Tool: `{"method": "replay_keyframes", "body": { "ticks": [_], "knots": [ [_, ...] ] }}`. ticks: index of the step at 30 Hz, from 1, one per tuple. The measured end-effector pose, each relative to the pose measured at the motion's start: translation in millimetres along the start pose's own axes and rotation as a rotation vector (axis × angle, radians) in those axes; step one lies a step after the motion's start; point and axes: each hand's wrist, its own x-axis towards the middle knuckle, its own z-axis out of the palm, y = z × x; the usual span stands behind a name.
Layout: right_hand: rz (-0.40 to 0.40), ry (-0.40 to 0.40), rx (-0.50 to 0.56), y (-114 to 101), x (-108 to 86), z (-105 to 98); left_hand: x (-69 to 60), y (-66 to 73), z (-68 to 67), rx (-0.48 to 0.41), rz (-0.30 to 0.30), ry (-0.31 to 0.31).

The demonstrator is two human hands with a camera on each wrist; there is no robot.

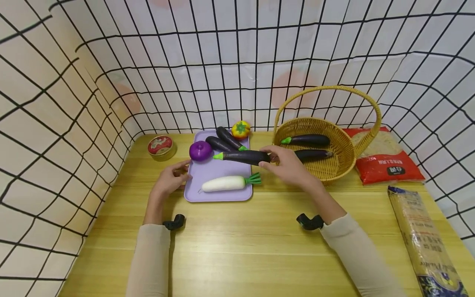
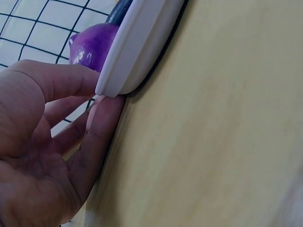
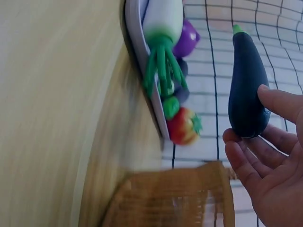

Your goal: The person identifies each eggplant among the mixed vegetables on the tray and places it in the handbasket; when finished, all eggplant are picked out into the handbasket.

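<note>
My right hand [image 1: 291, 167] grips a dark eggplant [image 1: 245, 157] by its thick end, above the right part of a lilac tray [image 1: 217, 169]; its green stem points left. In the right wrist view the thumb presses one side of that eggplant [image 3: 247, 90] and the fingers lie on the other. My left hand [image 1: 170, 180] pinches the tray's left edge, with rim [image 2: 132, 52] between thumb and fingers in the left wrist view. On the tray are a purple onion-like vegetable [image 1: 201, 151], a white radish [image 1: 224, 184] and two eggplants [image 1: 227, 138].
A wicker basket [image 1: 335, 169] with a tall handle holds two eggplants [image 1: 309, 140]. A red-yellow pepper-like vegetable [image 1: 241, 130] sits at the tray's back right corner. Around stand a round tin [image 1: 161, 148], a red food bag [image 1: 387, 165] and a long clear packet [image 1: 426, 239]. Black wire grid [image 1: 230, 53] encloses the table.
</note>
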Motion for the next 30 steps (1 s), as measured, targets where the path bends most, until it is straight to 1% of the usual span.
{"method": "replay_keyframes", "body": {
  "ticks": [4,7,10,13,18,23,26,30],
  "knots": [
    [0.009,0.042,-0.008,9,-14.0,-16,-1.5,-0.1,0.3,0.002,-0.010,0.005],
    [0.034,0.065,-0.022,20,-23.8,-29,-2.7,0.1,-0.1,0.000,-0.016,0.006],
    [0.074,0.069,-0.033,28,-33.4,-45,-3.9,0.9,-1.2,-0.007,-0.024,0.005],
    [0.109,0.070,-0.052,31,-43.4,-61,-4.3,1.2,-1.7,-0.005,-0.026,0.006],
    [0.133,0.073,-0.089,42,-57.4,-83,-4.1,1.1,-0.6,-0.005,-0.025,0.009],
    [0.175,0.067,-0.122,64,-67.2,-98,-2.8,0.8,1.1,-0.017,-0.020,0.010],
    [0.180,0.054,-0.153,75,-70.9,-105,-2.0,0.6,1.0,-0.021,-0.019,0.010],
    [0.175,0.030,-0.198,84,-73.7,-111,-2.0,-0.1,0.5,-0.030,-0.020,-0.001]
  ]
}}
